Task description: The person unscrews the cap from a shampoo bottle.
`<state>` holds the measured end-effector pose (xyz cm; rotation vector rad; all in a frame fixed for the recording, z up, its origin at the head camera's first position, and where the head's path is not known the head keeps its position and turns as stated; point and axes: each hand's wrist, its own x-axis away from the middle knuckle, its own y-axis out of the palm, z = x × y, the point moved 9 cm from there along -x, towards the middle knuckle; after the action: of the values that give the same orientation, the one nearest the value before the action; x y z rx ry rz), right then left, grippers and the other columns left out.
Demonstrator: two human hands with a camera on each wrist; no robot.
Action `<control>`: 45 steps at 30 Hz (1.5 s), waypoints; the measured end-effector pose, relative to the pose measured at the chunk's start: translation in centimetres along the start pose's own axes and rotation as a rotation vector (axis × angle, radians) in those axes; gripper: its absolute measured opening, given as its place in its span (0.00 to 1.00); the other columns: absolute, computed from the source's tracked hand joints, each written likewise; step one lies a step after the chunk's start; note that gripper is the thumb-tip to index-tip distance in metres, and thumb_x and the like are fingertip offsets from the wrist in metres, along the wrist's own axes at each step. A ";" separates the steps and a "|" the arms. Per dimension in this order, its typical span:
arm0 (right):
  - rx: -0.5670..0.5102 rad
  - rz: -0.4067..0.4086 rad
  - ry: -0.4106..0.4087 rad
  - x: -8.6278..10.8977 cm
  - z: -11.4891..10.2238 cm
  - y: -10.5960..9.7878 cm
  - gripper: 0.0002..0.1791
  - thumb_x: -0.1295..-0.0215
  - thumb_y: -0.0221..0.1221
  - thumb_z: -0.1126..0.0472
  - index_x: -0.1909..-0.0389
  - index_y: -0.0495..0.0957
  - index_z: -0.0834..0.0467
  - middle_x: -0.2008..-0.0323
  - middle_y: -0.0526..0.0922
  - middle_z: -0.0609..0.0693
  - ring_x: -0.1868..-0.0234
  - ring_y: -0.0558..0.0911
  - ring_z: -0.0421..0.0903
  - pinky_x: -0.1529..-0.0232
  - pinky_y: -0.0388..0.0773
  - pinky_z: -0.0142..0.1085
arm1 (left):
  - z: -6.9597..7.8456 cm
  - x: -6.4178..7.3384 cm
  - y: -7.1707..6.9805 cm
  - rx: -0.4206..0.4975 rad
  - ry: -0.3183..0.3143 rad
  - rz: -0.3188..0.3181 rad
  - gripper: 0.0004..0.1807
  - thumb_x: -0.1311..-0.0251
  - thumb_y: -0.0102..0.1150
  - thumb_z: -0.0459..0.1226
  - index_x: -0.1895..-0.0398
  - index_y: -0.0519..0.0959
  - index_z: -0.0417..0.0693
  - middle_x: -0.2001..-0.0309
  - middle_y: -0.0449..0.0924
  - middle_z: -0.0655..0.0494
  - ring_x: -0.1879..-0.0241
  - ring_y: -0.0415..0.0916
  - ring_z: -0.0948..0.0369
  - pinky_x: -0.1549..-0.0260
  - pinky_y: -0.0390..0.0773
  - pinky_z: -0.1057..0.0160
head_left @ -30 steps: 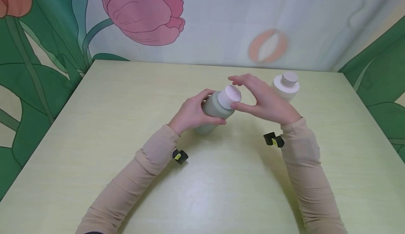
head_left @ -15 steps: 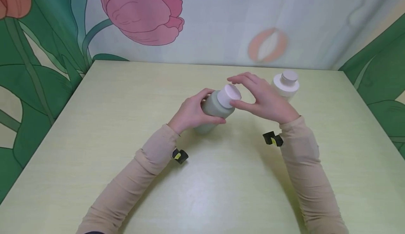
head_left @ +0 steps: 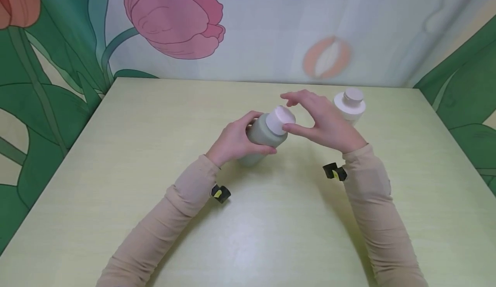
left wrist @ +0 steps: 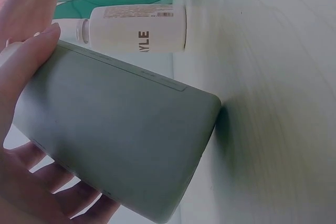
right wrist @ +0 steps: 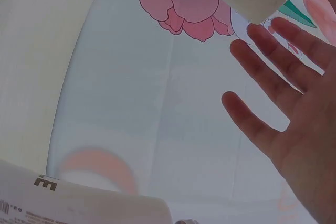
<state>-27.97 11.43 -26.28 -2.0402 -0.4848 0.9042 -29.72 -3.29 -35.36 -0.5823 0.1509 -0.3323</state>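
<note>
A grey-green bottle (head_left: 264, 132) with a white cap (head_left: 278, 120) leans to the right over the table. Its body is gripped by my left hand (head_left: 235, 139), thumb along the near side and fingers around the far side. In the left wrist view, the lower corner of the bottle (left wrist: 121, 124) comes right down to the tabletop. My right hand (head_left: 323, 121) is at the cap, thumb tip against its near side. The other fingers (right wrist: 262, 72) are spread and lightly bent, with their tips just off the cap in the right wrist view.
Behind my right hand stands a white bottle (head_left: 349, 105) with a white cap, upright near the back of the pale table (head_left: 248, 235). A curtain (head_left: 263, 28) printed with flowers hangs along the back edge. Small black wrist cameras sit on both beige sleeves (head_left: 372, 209).
</note>
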 end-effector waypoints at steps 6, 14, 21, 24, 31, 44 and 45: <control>0.036 0.012 -0.043 0.1 -0.4 0.1 0.25 0.41 0.65 0.59 0.42 0.74 0.55 0.51 0.81 0.50 0.50 0.78 0.47 0.47 0.68 0.47 | 0.1 0.0 0.1 -0.012 0.002 -0.004 0.42 0.61 0.78 0.51 0.39 0.69 0.64 0.46 0.78 0.58 0.47 0.76 0.57 0.46 0.73 0.52; 0.033 0.006 0.003 0.1 -0.3 0.1 0.31 0.42 0.68 0.54 0.38 0.71 0.55 0.46 0.79 0.49 0.44 0.77 0.47 0.43 0.66 0.48 | 0.2 0.2 0.0 -0.019 0.003 0.000 0.42 0.61 0.78 0.51 0.39 0.69 0.64 0.46 0.78 0.58 0.47 0.76 0.56 0.46 0.74 0.52; 0.068 -0.018 -0.019 0.2 -0.4 0.2 0.22 0.40 0.65 0.57 0.44 0.77 0.53 0.49 0.80 0.48 0.46 0.77 0.47 0.42 0.65 0.48 | 0.3 0.2 0.0 -0.025 0.007 -0.005 0.42 0.61 0.78 0.51 0.39 0.69 0.63 0.45 0.78 0.58 0.47 0.76 0.56 0.46 0.74 0.51; 0.074 -0.025 -0.052 0.3 -0.7 0.1 0.28 0.40 0.64 0.57 0.38 0.73 0.51 0.43 0.78 0.49 0.41 0.75 0.48 0.39 0.62 0.50 | 0.4 0.2 -0.1 -0.022 0.015 -0.001 0.42 0.61 0.78 0.50 0.39 0.69 0.63 0.45 0.78 0.58 0.47 0.76 0.56 0.46 0.74 0.51; 0.035 -0.031 0.040 0.5 0.2 0.2 0.31 0.41 0.67 0.50 0.37 0.70 0.50 0.41 0.76 0.47 0.40 0.74 0.46 0.33 0.56 0.50 | 0.1 0.2 0.1 -0.017 0.008 -0.008 0.42 0.61 0.78 0.50 0.39 0.69 0.62 0.45 0.77 0.58 0.46 0.75 0.56 0.45 0.73 0.51; 0.009 -0.054 -0.021 0.6 -0.3 0.2 0.31 0.41 0.66 0.57 0.36 0.70 0.54 0.39 0.76 0.49 0.38 0.73 0.48 0.35 0.62 0.51 | -0.1 0.2 0.1 -0.002 0.021 -0.004 0.42 0.61 0.79 0.50 0.39 0.69 0.62 0.46 0.78 0.59 0.46 0.76 0.56 0.46 0.74 0.51; 0.006 -0.044 -0.016 0.4 -0.3 0.1 0.31 0.41 0.67 0.56 0.37 0.70 0.54 0.40 0.76 0.49 0.39 0.74 0.48 0.36 0.62 0.50 | 0.0 0.2 0.0 -0.004 0.023 -0.001 0.41 0.61 0.78 0.50 0.40 0.69 0.62 0.46 0.78 0.59 0.46 0.76 0.56 0.46 0.74 0.51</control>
<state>-27.43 11.47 -26.41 -2.0107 -0.5326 0.8953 -29.58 -3.34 -35.33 -0.5823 0.1734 -0.3400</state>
